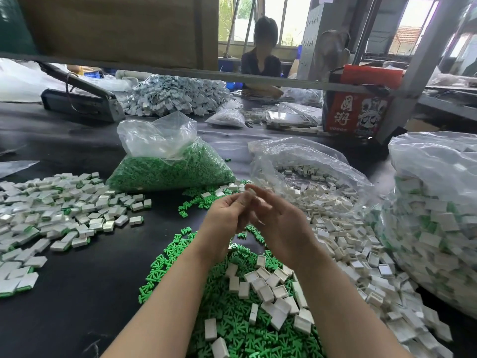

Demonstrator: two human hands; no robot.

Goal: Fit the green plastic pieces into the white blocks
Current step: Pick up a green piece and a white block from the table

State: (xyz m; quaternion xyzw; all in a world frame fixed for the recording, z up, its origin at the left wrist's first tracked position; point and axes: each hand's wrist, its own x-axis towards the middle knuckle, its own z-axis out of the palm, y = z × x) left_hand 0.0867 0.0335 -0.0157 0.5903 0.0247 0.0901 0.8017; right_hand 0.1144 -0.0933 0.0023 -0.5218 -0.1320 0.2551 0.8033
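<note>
Left hand: my left hand (227,215) sits at mid-frame, fingers curled round a small white block (249,193), blurred, at the fingertips.
Right hand: my right hand (281,223) touches the left, fingers bent toward the same block; whether it grips, I cannot tell.
Green pieces: loose heap (232,329) on the black table (90,280), lower centre; a full bag (170,169) above.
White blocks: open bag (309,182) and spill at right.
Finished blocks: pile (56,202) at left.

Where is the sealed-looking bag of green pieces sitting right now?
In the head view, the bag of green pieces lies on the black table left of centre, beyond both hands, between the finished blocks pile and the open bag of white blocks.
</note>
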